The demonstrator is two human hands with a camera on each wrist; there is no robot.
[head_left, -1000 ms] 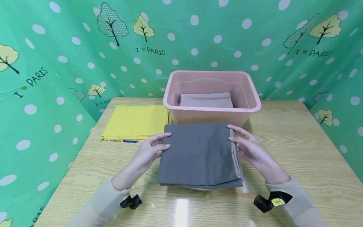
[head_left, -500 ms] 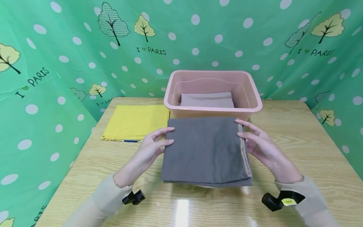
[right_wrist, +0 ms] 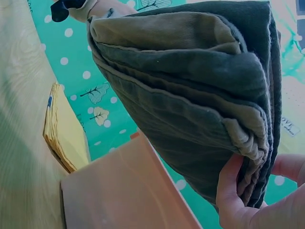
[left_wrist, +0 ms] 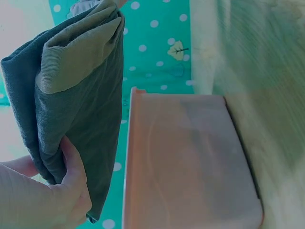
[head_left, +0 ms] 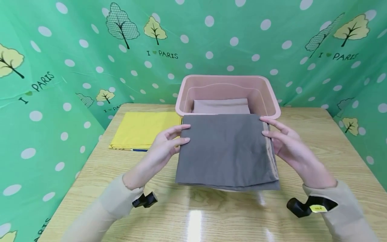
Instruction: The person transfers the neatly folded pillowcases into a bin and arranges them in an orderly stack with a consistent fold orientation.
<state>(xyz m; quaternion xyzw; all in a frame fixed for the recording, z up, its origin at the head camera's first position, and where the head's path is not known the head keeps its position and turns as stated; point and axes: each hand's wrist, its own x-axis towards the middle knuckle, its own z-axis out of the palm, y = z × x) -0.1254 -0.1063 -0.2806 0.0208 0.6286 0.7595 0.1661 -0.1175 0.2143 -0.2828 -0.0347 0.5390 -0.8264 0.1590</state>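
Both hands hold a folded dark grey cloth (head_left: 225, 151) off the table, in front of the pink bin (head_left: 228, 80). My left hand (head_left: 161, 148) pinches its left edge, thumb on top and fingers beneath. On the opposite edge, my right hand (head_left: 290, 148) grips the stacked layers between thumb and fingers. The right wrist view shows several folds with beige trim (right_wrist: 167, 31). In the left wrist view the folded cloth (left_wrist: 81, 109) hangs beside the bin's outer wall (left_wrist: 186, 157). The cloth hides the bin's front wall in the head view.
Inside the bin lies a folded pale grey cloth (head_left: 222, 106). A folded yellow cloth (head_left: 145, 129) rests on the wooden table (head_left: 302, 134) left of the bin. A green dotted curtain (head_left: 208, 40) hangs behind and at both sides.
Both hands have lifted the dark grey cloth and carried it forward and slightly right, so its far edge now overlaps the bin's front rim in the head view. The bin and yellow cloth have stayed put.
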